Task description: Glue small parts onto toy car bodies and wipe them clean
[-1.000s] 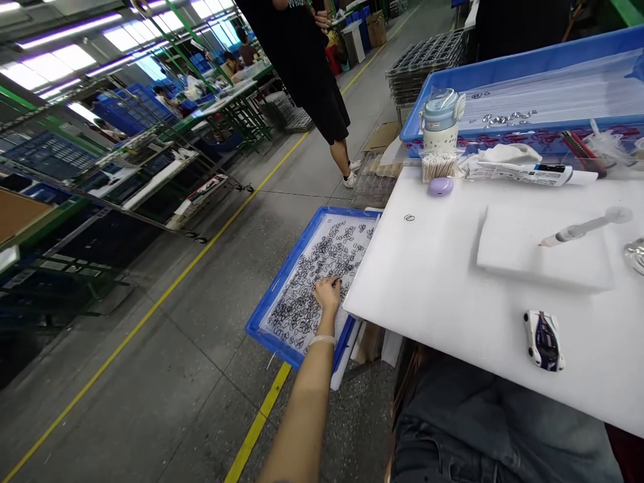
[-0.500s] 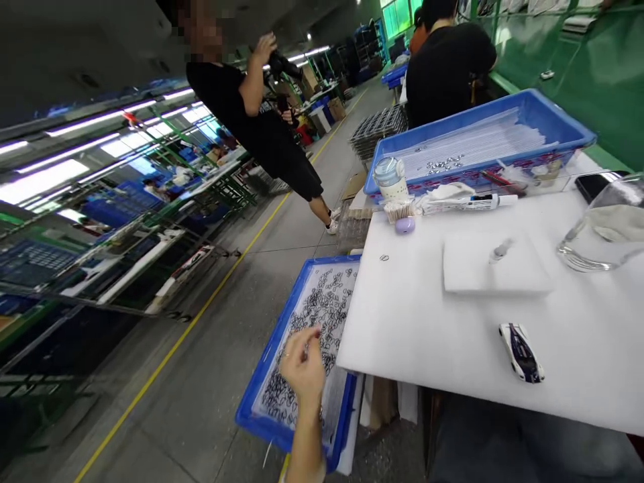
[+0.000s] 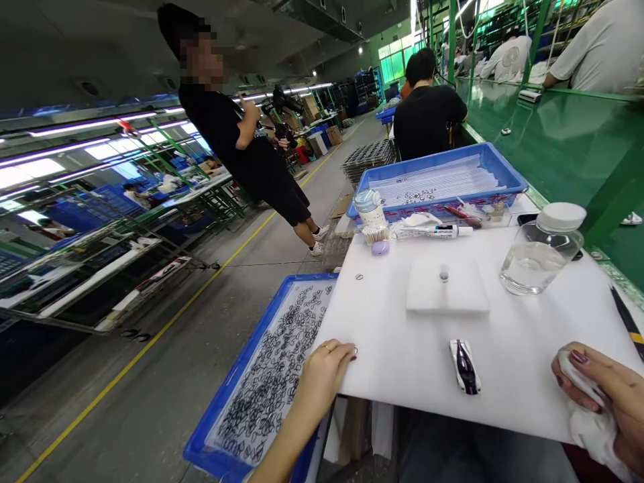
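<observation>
My left hand is at the left edge of the white tabletop, its fingers pinched on a small ring. Below that arm, a blue tray holds many thin dark rings on a white lining. At the right, my right hand is closed on a white cloth. Between the hands lies a white and dark toy car. Behind it sits a white foam block with a small round silvery piece on it. One thin ring rests near the table's left side.
A jar of clear liquid stands at the back right. Along the back are a patterned cup, cotton swabs, a marker and a larger blue tray. A person in black stands in the aisle.
My left hand has moved from over the floor-side tray to the table edge. My right hand with the cloth has come into view, and the camera has turned right.
</observation>
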{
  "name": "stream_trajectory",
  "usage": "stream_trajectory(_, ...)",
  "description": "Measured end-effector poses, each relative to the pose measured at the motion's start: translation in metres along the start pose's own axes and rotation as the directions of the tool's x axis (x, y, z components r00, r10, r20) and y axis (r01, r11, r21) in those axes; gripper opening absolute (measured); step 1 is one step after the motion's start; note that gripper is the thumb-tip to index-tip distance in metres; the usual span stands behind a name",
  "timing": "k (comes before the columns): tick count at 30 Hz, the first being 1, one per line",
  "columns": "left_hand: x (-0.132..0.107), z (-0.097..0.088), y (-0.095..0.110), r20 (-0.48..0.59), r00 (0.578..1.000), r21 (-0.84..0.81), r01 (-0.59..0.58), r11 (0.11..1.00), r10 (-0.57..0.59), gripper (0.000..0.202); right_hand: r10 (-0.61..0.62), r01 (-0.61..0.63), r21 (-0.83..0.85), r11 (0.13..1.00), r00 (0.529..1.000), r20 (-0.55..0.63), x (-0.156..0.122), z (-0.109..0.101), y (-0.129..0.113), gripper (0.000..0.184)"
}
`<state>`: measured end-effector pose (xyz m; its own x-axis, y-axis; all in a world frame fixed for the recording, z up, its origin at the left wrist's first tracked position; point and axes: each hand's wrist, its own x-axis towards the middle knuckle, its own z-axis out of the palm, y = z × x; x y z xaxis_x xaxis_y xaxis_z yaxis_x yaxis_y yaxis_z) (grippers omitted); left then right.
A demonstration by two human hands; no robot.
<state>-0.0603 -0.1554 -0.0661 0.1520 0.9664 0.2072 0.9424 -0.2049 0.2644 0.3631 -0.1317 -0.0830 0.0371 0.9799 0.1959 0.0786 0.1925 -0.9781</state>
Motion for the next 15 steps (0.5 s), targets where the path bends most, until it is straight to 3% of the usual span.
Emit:
stream_trajectory(2, 0.006, -0.003, 0.001, 0.051, 0.998, -0.020, 0.030, 0.999, -0.029, 0.025, 0.272, -0.274, 0.110, 0.956, 0.962, 0.027, -0.002, -0.003, 0.007, 0.033)
stream_trajectory(4, 0.012, -0.005, 0.000, 0.084, 0.995, -0.048, 0.052, 0.998, -0.048, 0.024, 0.428, -0.421, 0.193, 0.886, 0.904, 0.003, -0.004, -0.006, 0.011, 0.036)
stream_trajectory(10, 0.019, -0.009, -0.002, 0.035, 0.994, -0.165, 0.113, 0.980, -0.108, 0.019, 0.504, -0.505, 0.242, 0.828, 0.861, 0.071, -0.013, -0.015, 0.010, 0.042)
stream_trajectory(13, 0.016, -0.005, 0.012, -0.087, 0.978, -0.358, 0.148, 0.922, -0.191, 0.011, 0.525, -0.501, 0.217, 0.838, 0.848, -0.069, -0.019, -0.019, 0.005, 0.043)
stream_trajectory(15, 0.015, 0.004, 0.034, -0.125, 0.947, -0.576, 0.175, 0.798, -0.297, 0.010, 0.485, -0.457, 0.170, 0.873, 0.852, -0.197, -0.020, -0.019, -0.002, 0.042)
